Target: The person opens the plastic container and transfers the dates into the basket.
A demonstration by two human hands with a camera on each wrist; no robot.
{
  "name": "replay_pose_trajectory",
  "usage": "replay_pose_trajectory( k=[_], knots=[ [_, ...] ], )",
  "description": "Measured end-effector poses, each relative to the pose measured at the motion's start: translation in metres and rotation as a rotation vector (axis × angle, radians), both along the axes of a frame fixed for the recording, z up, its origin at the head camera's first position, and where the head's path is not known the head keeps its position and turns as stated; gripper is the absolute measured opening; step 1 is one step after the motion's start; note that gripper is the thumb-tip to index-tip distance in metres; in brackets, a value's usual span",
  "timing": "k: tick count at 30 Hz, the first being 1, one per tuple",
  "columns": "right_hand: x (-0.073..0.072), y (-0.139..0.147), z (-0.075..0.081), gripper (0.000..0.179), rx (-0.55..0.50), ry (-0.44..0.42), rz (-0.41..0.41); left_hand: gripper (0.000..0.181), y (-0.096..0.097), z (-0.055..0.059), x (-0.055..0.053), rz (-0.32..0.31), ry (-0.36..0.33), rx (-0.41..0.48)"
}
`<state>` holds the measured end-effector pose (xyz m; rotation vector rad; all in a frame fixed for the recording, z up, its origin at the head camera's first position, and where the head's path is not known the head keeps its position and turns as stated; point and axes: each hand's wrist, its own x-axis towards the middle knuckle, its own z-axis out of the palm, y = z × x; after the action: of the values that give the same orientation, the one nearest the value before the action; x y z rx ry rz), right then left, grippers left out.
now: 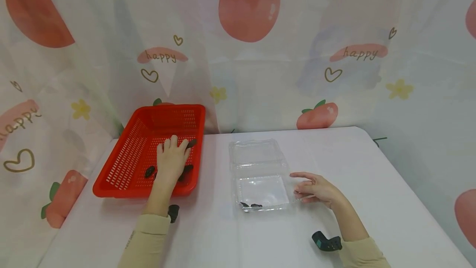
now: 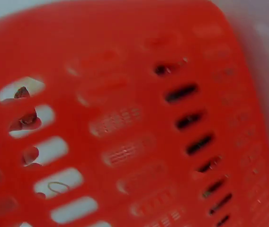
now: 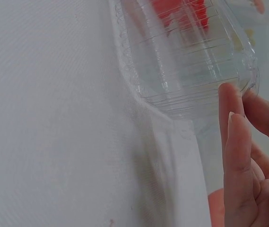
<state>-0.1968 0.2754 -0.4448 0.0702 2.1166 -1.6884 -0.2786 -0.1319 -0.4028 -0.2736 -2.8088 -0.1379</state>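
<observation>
My left hand (image 1: 172, 161) reaches down into a red slotted basket (image 1: 108, 164). A dark, irregular piece (image 1: 191, 143) lies against its index finger and thumb; whether they pinch it cannot be told. More dark pieces (image 1: 150, 171) lie on the basket floor near the hand. Red basket wall (image 2: 125, 28) fills most of the left wrist view. Near the table's middle is an open clear plastic box (image 1: 262, 190), with two small dark pieces (image 1: 256, 205) at its front edge. My right hand (image 1: 316, 188) rests its fingertips at the box's right side, fingers loosely extended.
White cloth covers the table (image 1: 372, 185). Behind it hangs a curtain (image 1: 260, 82) with fruit prints. Beside the right sleeve is a black angled device (image 1: 326, 242), and another dark device (image 1: 173, 213) shows beside the left sleeve.
</observation>
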Motion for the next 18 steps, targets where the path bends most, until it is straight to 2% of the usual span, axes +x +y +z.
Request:
replay_pose_trajectory(
  k=[8, 18],
  knots=[
    [-0.001, 0.000, 0.000, 0.056, 0.001, 0.004, 0.004, 0.026, -0.009, -0.007, -0.004, 0.053, -0.082, -0.040],
    [-0.001, 0.001, -0.002, 0.057, -0.007, -0.001, 0.003, 0.030, -0.009, -0.015, -0.008, 0.117, -0.231, -0.077]
  ],
)
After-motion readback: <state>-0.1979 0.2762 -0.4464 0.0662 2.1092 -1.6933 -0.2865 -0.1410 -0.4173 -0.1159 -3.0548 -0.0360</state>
